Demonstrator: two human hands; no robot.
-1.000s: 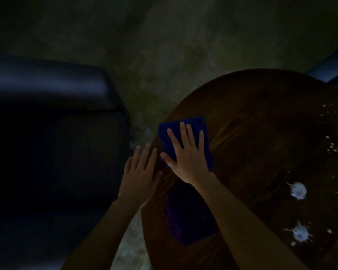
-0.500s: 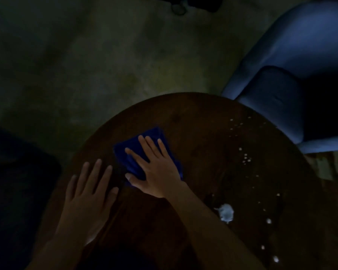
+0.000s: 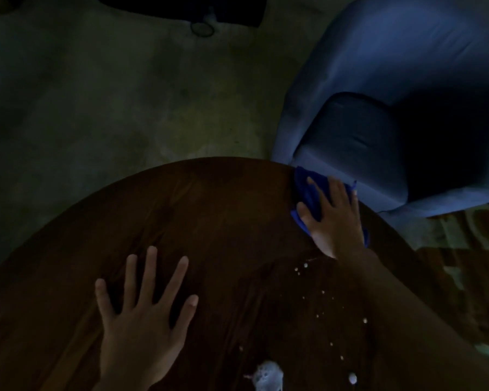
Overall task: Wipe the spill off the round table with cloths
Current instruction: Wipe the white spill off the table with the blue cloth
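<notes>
Dim room with a mottled floor (image 3: 102, 108) beyond a round table (image 3: 209, 210): left hand (image 3: 144, 317) flat on its near side, fingers spread wide; white spill (image 3: 268, 375) at its near edge; right hand (image 3: 335, 218) pressing a blue cloth (image 3: 308, 187) at its far right rim, beside a blue armchair (image 3: 378, 114).

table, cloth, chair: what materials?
Table: looks like dark brown wood with visible grain streaks and a faint sheen, probably varnished. Cloth: soft blue fabric, bunching under the right hand, maybe microfibre. Chair: blue upholstery, smooth, padded; fabric or leatherette, too dim to tell.
</notes>
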